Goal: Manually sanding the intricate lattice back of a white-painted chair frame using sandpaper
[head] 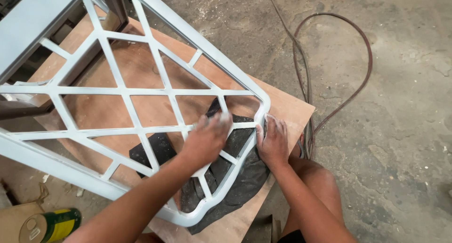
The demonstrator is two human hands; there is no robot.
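Observation:
A grey-painted lattice frame [141, 90] with diagonal bars lies tilted across a plywood board [289, 109]. My left hand [207, 138] rests on an inner bar near the frame's rounded corner. It is blurred and its fingers are dusted white, so I cannot tell whether it holds anything. My right hand [273, 140] presses against the outer rim of that corner, fingers together along the edge. A dark cloth [247, 186] lies under the corner, between frame and board.
A dark cable [365, 50] loops over the concrete floor to the right of the board. A green and yellow can [52, 224] lies at the bottom left. My bare knee [315, 177] is beside the board's near edge.

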